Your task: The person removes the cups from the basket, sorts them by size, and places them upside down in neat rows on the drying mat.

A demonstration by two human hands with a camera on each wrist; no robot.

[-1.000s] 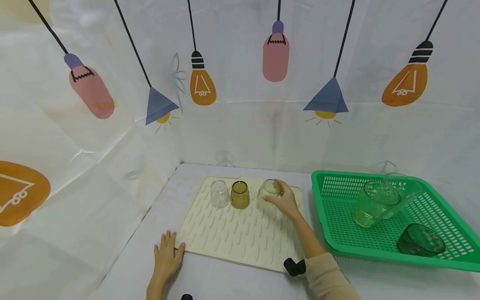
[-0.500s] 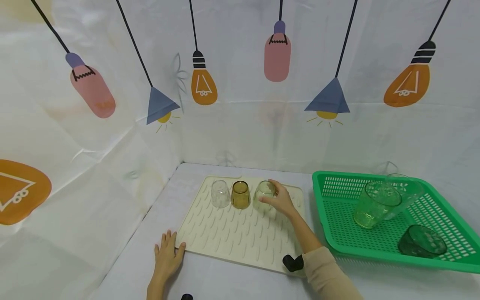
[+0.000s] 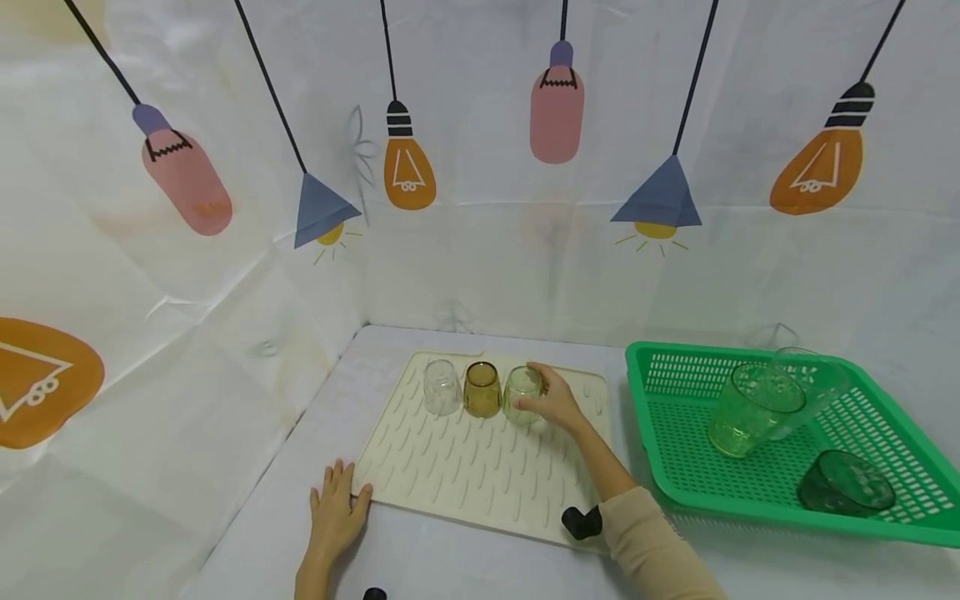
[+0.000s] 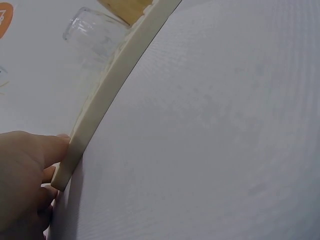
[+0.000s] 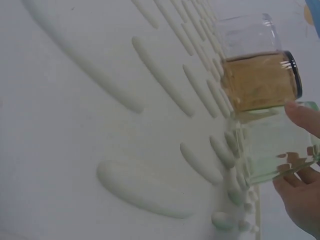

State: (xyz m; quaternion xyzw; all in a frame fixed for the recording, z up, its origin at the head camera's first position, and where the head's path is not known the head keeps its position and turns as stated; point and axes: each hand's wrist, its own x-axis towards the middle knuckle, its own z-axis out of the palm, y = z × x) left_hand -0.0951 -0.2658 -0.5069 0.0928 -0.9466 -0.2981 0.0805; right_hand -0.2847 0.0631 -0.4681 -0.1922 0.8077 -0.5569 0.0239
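Note:
A cream ribbed drying mat (image 3: 465,467) lies on the white table. Along its far side stand a clear glass (image 3: 442,387), an amber glass (image 3: 482,392) and a pale green glass (image 3: 521,407), all narrower end up. My right hand (image 3: 558,402) holds the pale green glass, thumb on the near side and fingers round the far side. In the right wrist view this green glass (image 5: 272,142) stands on the mat close beside the amber one (image 5: 260,82). At the mat's near left corner my left hand (image 3: 333,512) lies with fingers extended, its thumb (image 4: 52,149) touching the mat's edge.
To the right of the mat sits a green perforated basket (image 3: 656,467). Inside it are a light green glass (image 3: 750,412), a clear glass (image 3: 821,383) and a dark green glass (image 3: 843,485). A white printed sheet (image 3: 480,275) rises behind the table.
My right hand has moved the pale green glass leftward across the mat, toward the amber glass. The left hand has stayed at the mat's corner.

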